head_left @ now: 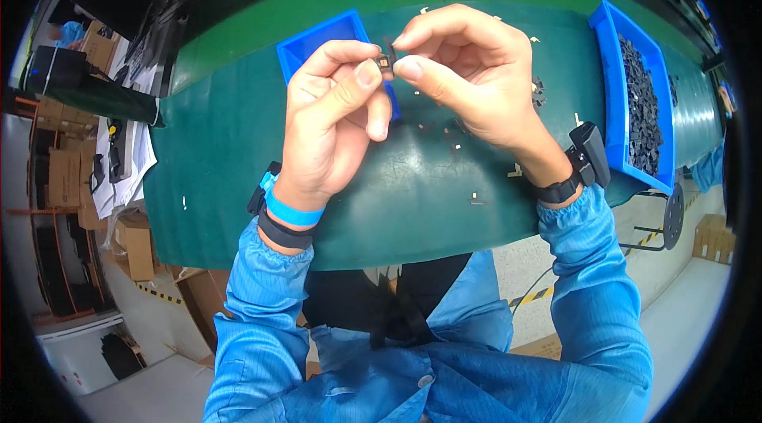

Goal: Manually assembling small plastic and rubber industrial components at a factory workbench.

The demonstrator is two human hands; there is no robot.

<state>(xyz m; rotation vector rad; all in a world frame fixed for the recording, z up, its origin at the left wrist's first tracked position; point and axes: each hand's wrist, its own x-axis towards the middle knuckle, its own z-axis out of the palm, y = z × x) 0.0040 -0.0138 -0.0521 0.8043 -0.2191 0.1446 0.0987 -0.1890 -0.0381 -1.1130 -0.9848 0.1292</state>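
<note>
A small black plastic part with a light, metal-coloured patch is held up over the green table mat. My left hand pinches it from the left between thumb and forefinger, the other fingers curled. From the right, my right hand grips a thin dark edge at the same part between thumb and forefinger; whether this is a separate piece I cannot tell. Behind my left hand stands a blue bin, partly hidden by the hand. Several tiny pale and dark bits lie scattered on the mat below my right hand.
A blue bin full of small black parts stands at the right. More black parts lie loose beside my right wrist. Papers and cardboard boxes are at the left, and a dark stool is beyond the table's right side.
</note>
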